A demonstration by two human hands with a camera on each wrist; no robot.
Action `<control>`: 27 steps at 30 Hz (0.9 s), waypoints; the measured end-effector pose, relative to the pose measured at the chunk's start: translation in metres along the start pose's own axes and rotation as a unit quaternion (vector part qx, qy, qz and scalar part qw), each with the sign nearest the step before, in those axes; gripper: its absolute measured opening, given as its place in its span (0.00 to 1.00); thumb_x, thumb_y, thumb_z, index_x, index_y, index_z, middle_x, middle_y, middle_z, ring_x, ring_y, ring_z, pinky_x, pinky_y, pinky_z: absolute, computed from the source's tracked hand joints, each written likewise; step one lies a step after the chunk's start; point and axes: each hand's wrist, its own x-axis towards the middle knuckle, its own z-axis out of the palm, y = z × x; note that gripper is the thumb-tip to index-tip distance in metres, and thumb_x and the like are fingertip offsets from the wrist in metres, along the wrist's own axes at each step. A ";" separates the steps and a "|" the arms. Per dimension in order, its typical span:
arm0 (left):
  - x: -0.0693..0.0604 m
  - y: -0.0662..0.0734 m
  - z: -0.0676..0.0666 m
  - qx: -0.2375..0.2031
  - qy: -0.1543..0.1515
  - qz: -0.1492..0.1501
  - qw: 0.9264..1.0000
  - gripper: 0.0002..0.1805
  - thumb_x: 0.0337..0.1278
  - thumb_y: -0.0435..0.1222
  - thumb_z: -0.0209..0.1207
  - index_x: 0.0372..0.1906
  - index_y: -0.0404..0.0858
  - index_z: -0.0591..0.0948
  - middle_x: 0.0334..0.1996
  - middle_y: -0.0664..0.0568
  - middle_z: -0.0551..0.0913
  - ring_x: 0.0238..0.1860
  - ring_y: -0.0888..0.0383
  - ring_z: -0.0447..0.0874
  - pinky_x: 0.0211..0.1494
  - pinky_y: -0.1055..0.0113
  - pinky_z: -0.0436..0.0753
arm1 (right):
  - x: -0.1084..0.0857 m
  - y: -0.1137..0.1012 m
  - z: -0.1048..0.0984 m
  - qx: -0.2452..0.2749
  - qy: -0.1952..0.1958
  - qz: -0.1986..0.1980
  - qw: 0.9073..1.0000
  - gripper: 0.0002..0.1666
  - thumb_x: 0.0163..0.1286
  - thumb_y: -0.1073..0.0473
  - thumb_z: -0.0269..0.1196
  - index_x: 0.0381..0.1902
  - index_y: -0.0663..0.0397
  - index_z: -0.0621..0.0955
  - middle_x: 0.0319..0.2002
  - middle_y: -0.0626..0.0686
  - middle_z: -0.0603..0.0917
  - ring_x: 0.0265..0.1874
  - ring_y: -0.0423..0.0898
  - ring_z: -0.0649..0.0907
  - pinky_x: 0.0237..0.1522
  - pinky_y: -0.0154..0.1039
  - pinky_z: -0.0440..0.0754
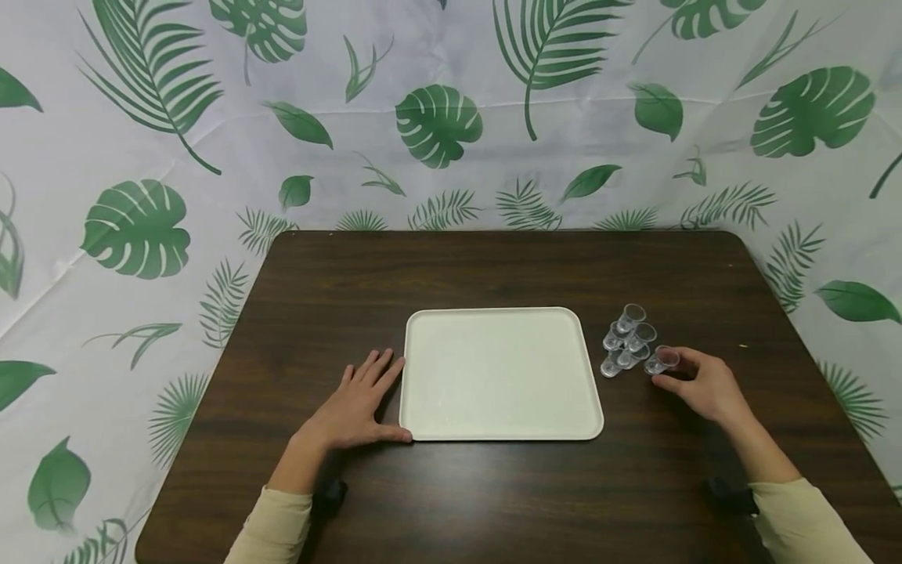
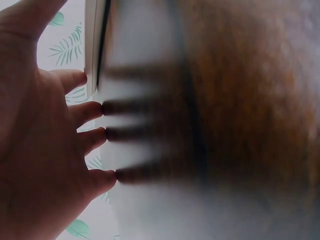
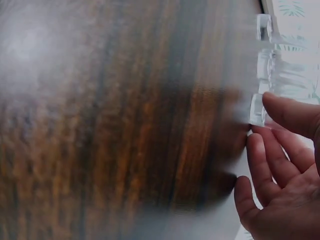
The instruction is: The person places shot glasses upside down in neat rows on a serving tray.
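Left forearm [image 1: 299, 464]: enters from lower edge, angled up and rightward; pale left sleeve [image 1: 277, 523] ends short of wrist. Left hand [image 1: 352, 411]: palm down, fingers [image 1: 389, 378] fanned apart, left thumb [image 1: 393, 433] extended sideways to right. Right forearm [image 1: 763, 448]: enters from lower right, angled up and leftward; right sleeve [image 1: 806, 519] likewise pale. Right hand [image 1: 707, 385]: turned inward, fingers bent, right thumb [image 3: 287, 112] opposed in pinch; little finger [image 3: 244, 200] spaced off. Hands well apart.

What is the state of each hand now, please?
Left hand: open, touching the white tray.
Right hand: closed, holding a small clear cup.
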 end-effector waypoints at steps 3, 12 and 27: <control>-0.001 0.000 0.002 -0.001 0.002 0.000 1.000 0.65 0.40 0.73 0.61 0.79 0.45 0.49 0.78 0.43 0.47 0.77 0.41 0.39 0.70 0.33 0.45 | -0.001 0.002 0.002 -0.004 0.009 -0.002 1.000 0.26 0.62 0.56 0.72 0.53 0.65 0.81 0.42 0.68 0.84 0.43 0.64 0.82 0.40 0.44 0.74; -0.001 -0.001 0.005 -0.007 0.002 -0.001 1.000 0.65 0.40 0.73 0.61 0.79 0.46 0.49 0.78 0.44 0.46 0.77 0.42 0.39 0.70 0.32 0.45 | -0.001 0.006 0.006 0.003 0.032 -0.023 0.999 0.22 0.60 0.57 0.73 0.49 0.62 0.83 0.41 0.63 0.85 0.36 0.45 0.82 0.36 0.34 0.73; -0.001 -0.001 0.003 -0.007 0.001 0.008 1.000 0.65 0.41 0.72 0.62 0.79 0.45 0.49 0.78 0.42 0.47 0.77 0.41 0.40 0.69 0.31 0.46 | -0.002 0.002 -0.006 0.024 0.039 -0.033 0.998 0.20 0.61 0.62 0.72 0.48 0.66 0.80 0.41 0.67 0.84 0.30 0.23 0.75 0.29 0.22 0.73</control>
